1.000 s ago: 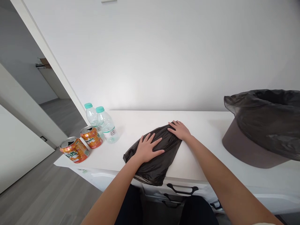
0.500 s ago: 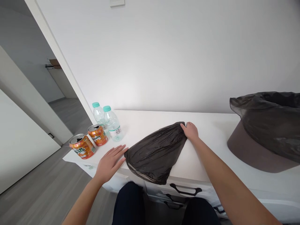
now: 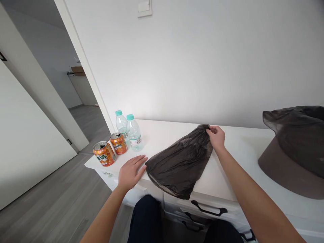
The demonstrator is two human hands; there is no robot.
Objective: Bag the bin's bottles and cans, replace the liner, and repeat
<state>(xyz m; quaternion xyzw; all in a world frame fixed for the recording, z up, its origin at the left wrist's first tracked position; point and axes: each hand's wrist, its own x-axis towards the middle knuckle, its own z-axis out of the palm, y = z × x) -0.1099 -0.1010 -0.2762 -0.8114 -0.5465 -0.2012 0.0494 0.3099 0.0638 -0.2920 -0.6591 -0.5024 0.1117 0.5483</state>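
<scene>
A dark, thin plastic bag [image 3: 181, 162] lies spread on the white cabinet top [image 3: 162, 133], its wide end hanging a little over the front edge. My right hand [image 3: 216, 136] pinches the bag's gathered far corner between thumb and fingers. Flat on the cabinet top, my left hand [image 3: 131, 172] has its fingers apart, fingertips beside the bag's left corner. Beyond my left hand stand two orange cans [image 3: 104, 154] with opened tops and two clear bottles [image 3: 134, 133] with teal caps.
At the right stands a brownish bin [image 3: 286, 168] lined with a dark bag that folds over its rim. Black drawer handles [image 3: 209, 209] project from the cabinet front above my knees. A wall rises behind the cabinet, with a doorway at the left.
The view has shifted left, so things sit farther right. My right hand has changed its hold on the bag's far corner, which is now more bunched and drawn up.
</scene>
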